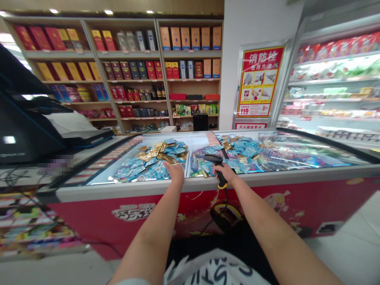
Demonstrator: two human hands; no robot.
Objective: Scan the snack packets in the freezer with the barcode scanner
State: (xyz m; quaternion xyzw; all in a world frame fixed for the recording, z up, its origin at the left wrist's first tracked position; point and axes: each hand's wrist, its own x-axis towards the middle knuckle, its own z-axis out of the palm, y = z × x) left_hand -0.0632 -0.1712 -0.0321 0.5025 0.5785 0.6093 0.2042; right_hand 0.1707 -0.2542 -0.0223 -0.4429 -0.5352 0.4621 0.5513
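The right hand (226, 174) is closed around the yellow grip of a barcode scanner (214, 159), held just above the front rim of the chest freezer (267, 178) with its dark head tipped forward and down toward the blue and gold packets (243, 152) under the glass. Its cable (225, 198) hangs slack down the red front. The left hand (175, 173) holds nothing and lies flat, fingers together, on the sliding glass lid (124, 166) at the near edge, apparently as a brace while the person leans in.
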